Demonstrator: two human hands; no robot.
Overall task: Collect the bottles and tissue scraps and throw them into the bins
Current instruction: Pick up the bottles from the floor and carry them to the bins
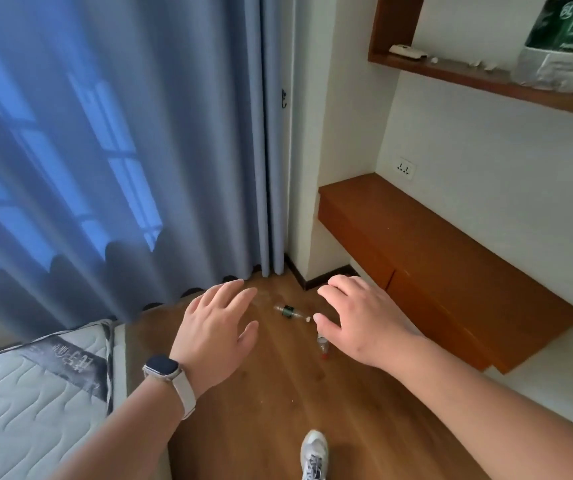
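Observation:
Two clear plastic bottles lie on the wooden floor near the room's corner. One with a green label (pixel 289 311) lies between my hands, its white cap pointing right. The other bottle (pixel 322 346), with a red cap, is partly hidden under my right hand. My left hand (pixel 217 329), with a watch on its wrist, is stretched forward with straight fingers and holds nothing. My right hand (pixel 359 317) reaches forward with fingers spread and slightly bent, empty. Small white tissue scraps (pixel 479 65) lie on the upper wooden shelf (pixel 458 76). No bin is in view.
A blue curtain (pixel 122 150) hangs at the left down to the floor. A bare mattress (pixel 28 393) fills the lower left. A wall-mounted wooden desk (pixel 451 271) runs along the right wall. A wrapped tissue pack (pixel 565 46) stands on the shelf. My shoe (pixel 314 455) shows below.

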